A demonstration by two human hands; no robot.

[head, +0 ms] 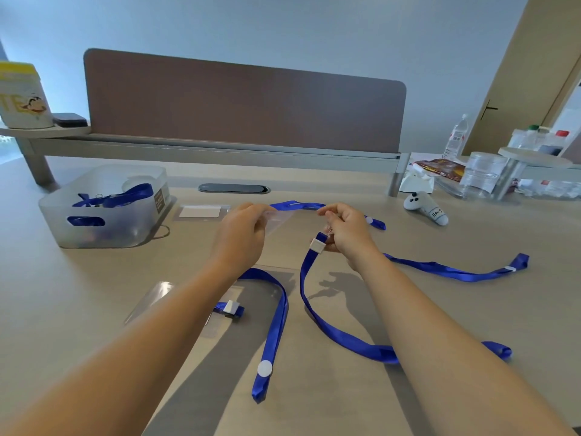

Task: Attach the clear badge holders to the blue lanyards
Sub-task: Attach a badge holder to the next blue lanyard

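My left hand (242,234) pinches a clear badge holder (278,219) and holds it above the table. My right hand (345,231) grips the clip end of a blue lanyard (317,322), just above its white clasp (317,246); the strap hangs down and loops across the table to the right. A second lanyard (273,328) lies in front, clipped to a clear holder (157,298) under my left forearm. A third lanyard (456,272) trails to the right. Another badge holder with a white card (201,212) lies behind my left hand.
A translucent bin (78,234) holding more blue lanyards stands at the left. A white controller (426,207) lies at the right, with clear jars (481,174), a bottle (456,136) and a snack bag (440,169) behind it. A brown divider panel (245,105) closes off the back.
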